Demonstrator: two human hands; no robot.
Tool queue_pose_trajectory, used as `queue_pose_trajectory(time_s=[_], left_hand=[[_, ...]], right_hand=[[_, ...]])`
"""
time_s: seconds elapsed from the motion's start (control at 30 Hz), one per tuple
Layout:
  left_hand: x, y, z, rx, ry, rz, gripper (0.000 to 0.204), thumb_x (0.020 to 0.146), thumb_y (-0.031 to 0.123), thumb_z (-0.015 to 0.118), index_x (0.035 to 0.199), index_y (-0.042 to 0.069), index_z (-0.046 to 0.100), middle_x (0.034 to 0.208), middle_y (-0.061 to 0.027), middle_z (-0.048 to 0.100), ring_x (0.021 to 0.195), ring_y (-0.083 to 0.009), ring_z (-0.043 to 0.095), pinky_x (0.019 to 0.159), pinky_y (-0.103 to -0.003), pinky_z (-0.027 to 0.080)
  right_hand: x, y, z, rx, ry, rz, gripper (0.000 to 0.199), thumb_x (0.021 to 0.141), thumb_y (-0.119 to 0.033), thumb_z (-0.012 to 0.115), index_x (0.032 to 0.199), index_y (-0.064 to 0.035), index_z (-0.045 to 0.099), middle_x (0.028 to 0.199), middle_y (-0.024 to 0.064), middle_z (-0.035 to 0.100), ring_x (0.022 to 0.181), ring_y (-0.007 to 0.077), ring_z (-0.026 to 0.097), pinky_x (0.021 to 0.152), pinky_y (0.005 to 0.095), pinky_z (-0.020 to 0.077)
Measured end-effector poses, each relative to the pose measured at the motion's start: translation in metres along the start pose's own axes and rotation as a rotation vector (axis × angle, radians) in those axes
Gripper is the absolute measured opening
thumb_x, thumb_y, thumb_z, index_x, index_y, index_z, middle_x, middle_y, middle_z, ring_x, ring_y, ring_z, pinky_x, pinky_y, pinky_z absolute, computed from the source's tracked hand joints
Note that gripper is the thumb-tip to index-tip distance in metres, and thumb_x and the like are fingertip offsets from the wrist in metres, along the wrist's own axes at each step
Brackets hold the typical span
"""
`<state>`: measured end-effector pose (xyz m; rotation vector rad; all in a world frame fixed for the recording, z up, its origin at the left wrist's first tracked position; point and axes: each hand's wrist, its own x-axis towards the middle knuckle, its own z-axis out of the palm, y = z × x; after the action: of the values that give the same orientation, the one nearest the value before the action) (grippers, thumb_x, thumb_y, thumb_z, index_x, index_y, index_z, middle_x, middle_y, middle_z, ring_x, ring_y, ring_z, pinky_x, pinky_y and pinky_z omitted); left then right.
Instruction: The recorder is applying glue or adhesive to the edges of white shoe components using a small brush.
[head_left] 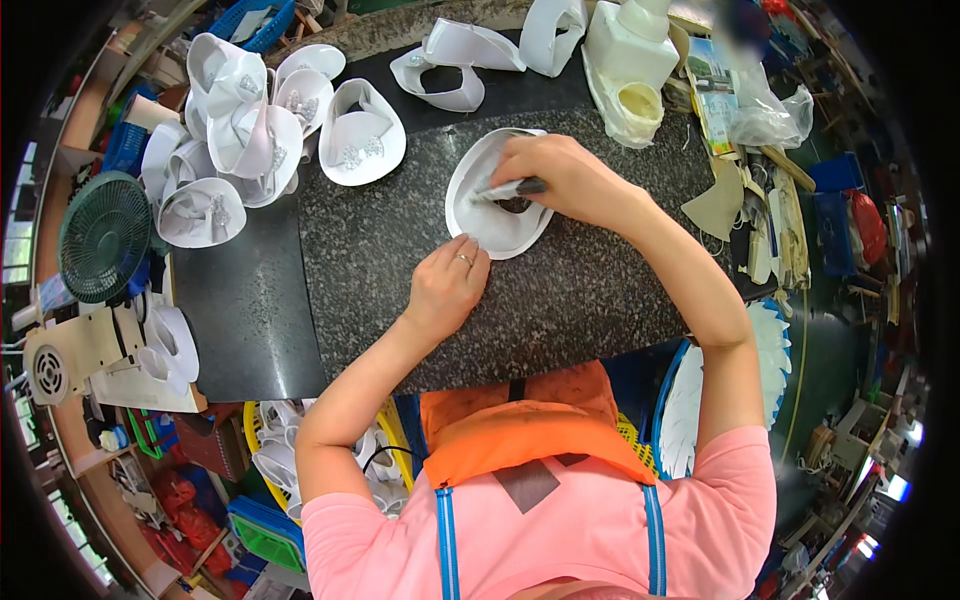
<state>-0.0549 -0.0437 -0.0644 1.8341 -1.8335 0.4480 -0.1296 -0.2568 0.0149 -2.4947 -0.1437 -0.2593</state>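
Observation:
A white curved shoe upper (512,236) lies on the dark speckled stone slab (400,260) before me. My left hand (448,287) rests at its near left rim, fingertips pressing the edge down. Inside the upper works my right hand (570,180), its fingers closed round a slim brush-like tool (528,187) with a dark end. The tool's tip reaches the upper's pale inner face, near an opening; fingers partly hide it. Left of this piece sits another white upper (362,148) with a sparkly silver patch.
Several white uppers (255,140) are heaped at the far left, and more (470,45) lie along the back edge. A white bottle-like container (630,45) with a yellowish cup (640,100) stands back right. A green fan (102,237) is at left; a yellow basket (262,450) sits below the table.

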Motion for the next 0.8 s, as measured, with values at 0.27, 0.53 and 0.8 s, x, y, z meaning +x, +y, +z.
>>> queue_pose_trajectory(time_s=[0.27, 0.53, 0.8], left_hand=[[0.001, 0.0, 0.001, 0.003, 0.007, -0.006, 0.019, 0.068, 0.006, 0.059, 0.085, -0.002, 0.059, 0.088, -0.0131, 0.06, 0.088, -0.0271, 0.062, 0.072, -0.034, 0.053], [0.025, 0.002, -0.011, -0.047, -0.028, -0.104, 0.016, 0.075, 0.004, 0.058, 0.091, 0.002, 0.06, 0.087, -0.0096, 0.057, 0.081, -0.028, 0.059, 0.068, -0.037, 0.047], [0.005, -0.019, -0.055, -0.593, 0.219, -0.872, 0.013, 0.089, 0.002, 0.051, 0.098, -0.002, 0.059, 0.082, -0.0078, 0.053, 0.073, -0.0161, 0.052, 0.066, -0.026, 0.041]], right_hand=[[0.011, -0.004, -0.017, 0.012, -0.523, 0.118, 0.024, 0.059, 0.001, 0.068, 0.083, -0.0014, 0.069, 0.082, 0.0132, 0.064, 0.084, 0.0303, 0.062, 0.074, 0.0376, 0.0484], [0.001, -0.028, -0.036, -0.436, -0.154, -0.089, 0.016, 0.074, -0.008, 0.067, 0.083, 0.0043, 0.065, 0.084, 0.0185, 0.066, 0.077, 0.0277, 0.066, 0.065, 0.0366, 0.0517], [-0.054, -0.041, -0.025, 0.473, 0.372, 0.536, 0.022, 0.076, -0.002, 0.066, 0.098, -0.0071, 0.066, 0.088, 0.0052, 0.066, 0.077, 0.0149, 0.063, 0.068, 0.0284, 0.0515]])
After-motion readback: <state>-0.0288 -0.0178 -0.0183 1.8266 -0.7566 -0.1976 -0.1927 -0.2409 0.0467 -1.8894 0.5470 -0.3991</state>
